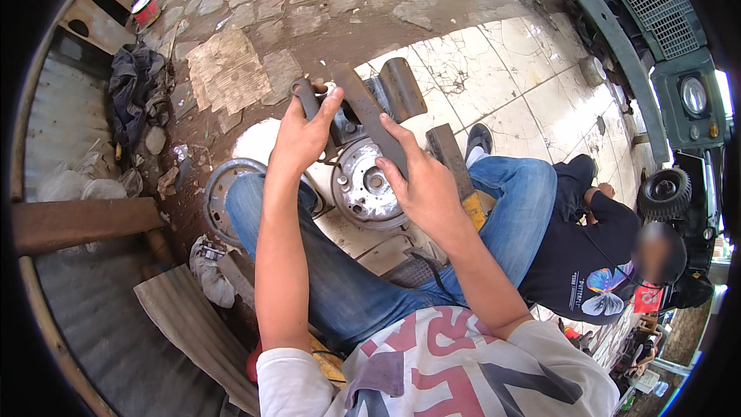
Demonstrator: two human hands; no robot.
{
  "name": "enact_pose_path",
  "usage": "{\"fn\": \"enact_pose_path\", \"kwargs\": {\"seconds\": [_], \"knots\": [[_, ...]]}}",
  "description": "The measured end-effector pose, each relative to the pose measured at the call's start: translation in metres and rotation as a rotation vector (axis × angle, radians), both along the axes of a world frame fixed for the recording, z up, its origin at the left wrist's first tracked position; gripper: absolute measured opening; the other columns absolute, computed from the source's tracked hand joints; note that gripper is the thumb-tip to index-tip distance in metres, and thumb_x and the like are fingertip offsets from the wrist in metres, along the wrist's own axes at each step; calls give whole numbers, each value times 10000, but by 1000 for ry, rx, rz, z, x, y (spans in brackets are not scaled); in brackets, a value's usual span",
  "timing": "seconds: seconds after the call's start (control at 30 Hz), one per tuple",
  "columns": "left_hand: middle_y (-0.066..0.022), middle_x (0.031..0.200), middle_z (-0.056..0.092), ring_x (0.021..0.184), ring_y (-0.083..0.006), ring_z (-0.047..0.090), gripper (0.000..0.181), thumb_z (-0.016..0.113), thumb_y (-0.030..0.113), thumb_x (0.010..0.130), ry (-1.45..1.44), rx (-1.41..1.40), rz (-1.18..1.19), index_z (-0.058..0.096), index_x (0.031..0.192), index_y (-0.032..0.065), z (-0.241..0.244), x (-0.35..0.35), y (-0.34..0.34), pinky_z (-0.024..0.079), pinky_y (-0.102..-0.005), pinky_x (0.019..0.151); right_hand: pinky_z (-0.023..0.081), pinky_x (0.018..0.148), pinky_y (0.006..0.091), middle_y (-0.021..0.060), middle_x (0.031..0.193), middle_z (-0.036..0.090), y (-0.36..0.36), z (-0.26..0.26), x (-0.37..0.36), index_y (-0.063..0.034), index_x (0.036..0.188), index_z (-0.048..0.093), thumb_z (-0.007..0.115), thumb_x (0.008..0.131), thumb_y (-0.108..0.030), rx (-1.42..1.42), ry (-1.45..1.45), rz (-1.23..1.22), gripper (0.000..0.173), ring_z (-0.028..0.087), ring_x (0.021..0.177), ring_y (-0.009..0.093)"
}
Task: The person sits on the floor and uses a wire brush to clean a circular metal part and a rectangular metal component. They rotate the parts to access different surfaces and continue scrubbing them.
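My left hand [304, 133] grips a dark metal piece [307, 101] with a round hole near its upper end. In my right hand [419, 179] is a long, flat, dark metal bar [367, 113], tilted with its far end up and to the left. The two metal pieces are held apart, side by side. Below them, between my knees, a round metal plate [373, 194] with a shiny worn face and several holes lies on the floor. Just beyond it is a curved dark metal piece [403, 90], partly hidden by the bar.
Beside my left knee lies a round metal ring [220, 202]. A rectangular metal bar [448, 156] stands near my right knee, by a yellow object [474, 208]. Another person [590, 255] sits to the right, near a vehicle [683, 98]. Flattened cardboard [227, 68] lies ahead; corrugated sheet [191, 330] is at left.
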State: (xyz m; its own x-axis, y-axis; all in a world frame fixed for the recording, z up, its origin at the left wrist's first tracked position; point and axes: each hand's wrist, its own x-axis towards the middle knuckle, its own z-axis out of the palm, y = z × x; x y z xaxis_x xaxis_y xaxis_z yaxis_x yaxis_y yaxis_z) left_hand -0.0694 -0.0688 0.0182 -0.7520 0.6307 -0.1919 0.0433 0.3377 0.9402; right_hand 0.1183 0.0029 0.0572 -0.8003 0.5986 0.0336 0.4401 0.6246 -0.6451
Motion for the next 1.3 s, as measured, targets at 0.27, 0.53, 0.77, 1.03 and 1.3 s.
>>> {"fn": "enact_pose_path", "kwargs": {"seconds": [0.27,0.53,0.77,1.03,1.3], "knots": [[-158,970,667,937,-224,619,592,680,545,820,12,-41,57,620,1058,7,5,-3,0,470,-344,855,501,726,460,292,1006,639,-12,-11,10,-114,1428,316,585,939,-152,-233,136,26,560,644,885,448],[-147,939,663,906,-228,616,587,660,550,834,23,-50,78,620,1045,4,11,-2,1,472,-338,836,503,648,479,280,872,655,-6,5,-18,-110,1416,318,579,938,-172,-302,65,-24,549,649,797,450],[-148,955,660,927,-231,614,620,659,573,824,6,-91,102,618,1061,2,22,4,0,472,-339,845,503,649,485,262,845,664,-12,-18,12,-117,1415,323,566,947,-179,-212,186,11,532,650,787,455],[-173,1007,650,954,-230,606,664,702,561,800,3,-33,40,575,1109,-13,7,-4,4,475,-347,848,502,660,494,278,838,658,-3,-10,-6,-114,1413,321,562,949,-172,-347,129,-27,525,647,783,463],[-150,998,641,924,-224,607,668,730,530,792,41,-32,-24,548,1146,-6,1,2,5,491,-340,807,506,675,493,293,903,656,-8,-33,4,-102,1410,323,556,952,-172,-294,288,-32,518,647,798,466]]}}
